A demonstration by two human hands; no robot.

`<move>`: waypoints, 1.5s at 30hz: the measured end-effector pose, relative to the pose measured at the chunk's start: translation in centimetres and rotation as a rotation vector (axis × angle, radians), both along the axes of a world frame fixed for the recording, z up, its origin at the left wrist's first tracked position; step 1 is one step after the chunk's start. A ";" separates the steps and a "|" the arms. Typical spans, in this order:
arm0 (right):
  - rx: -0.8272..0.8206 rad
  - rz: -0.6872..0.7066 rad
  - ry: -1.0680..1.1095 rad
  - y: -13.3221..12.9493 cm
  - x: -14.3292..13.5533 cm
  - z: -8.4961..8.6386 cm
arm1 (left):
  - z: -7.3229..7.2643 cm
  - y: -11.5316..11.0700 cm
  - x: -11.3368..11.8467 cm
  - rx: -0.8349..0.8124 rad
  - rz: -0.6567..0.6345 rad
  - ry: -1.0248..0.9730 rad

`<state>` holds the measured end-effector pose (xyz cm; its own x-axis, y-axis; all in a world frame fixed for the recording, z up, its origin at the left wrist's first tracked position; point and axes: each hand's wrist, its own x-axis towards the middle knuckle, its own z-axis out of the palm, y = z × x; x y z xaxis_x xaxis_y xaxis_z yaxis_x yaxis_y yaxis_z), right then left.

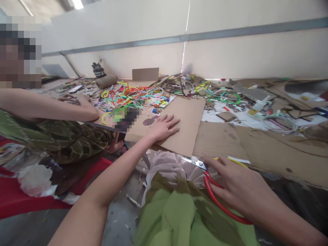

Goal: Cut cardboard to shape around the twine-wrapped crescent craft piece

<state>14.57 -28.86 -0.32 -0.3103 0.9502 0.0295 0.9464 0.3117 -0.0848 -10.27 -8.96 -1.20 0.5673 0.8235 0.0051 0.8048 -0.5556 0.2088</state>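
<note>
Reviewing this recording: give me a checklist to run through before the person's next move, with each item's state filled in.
1. Left hand bracing the cardboard sheet: ok, it lies spread on top.
2. Right hand gripping the red-handled scissors: ok.
3. Left hand apart from the blades: ok, the blades are down by the sheet's near edge.
4. Blades touching the sheet: cannot tell, they overlap its near corner in this single view.
5. Space beyond the sheet free of clutter: not ok, colourful loops and scraps crowd it.
6. Co-worker's forearm away from the scissors: ok, it is off to the left.
</note>
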 end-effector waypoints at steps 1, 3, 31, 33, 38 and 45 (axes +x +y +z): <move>-0.017 -0.007 0.015 0.1 -0.1 0.0 | -0.1 0.0 0.0 0.002 -0.002 -0.001; -0.039 -0.014 0.043 0.2 -0.1 -0.2 | -0.1 0.0 0.0 0.005 -0.007 -0.002; -0.057 0.017 -0.037 1.5 -1.0 0.7 | -0.1 0.1 -0.1 0.000 -0.005 -0.012; -0.041 0.033 -0.059 1.6 -0.7 0.5 | -0.1 0.0 -0.1 0.006 -0.001 -0.013; 0.058 0.122 -0.086 1.8 0.1 -0.6 | 0.0 -0.1 0.0 0.009 -0.003 -0.003; 0.086 0.048 -0.128 1.1 -1.3 0.4 | -0.2 0.1 -0.1 -0.001 -0.001 -0.014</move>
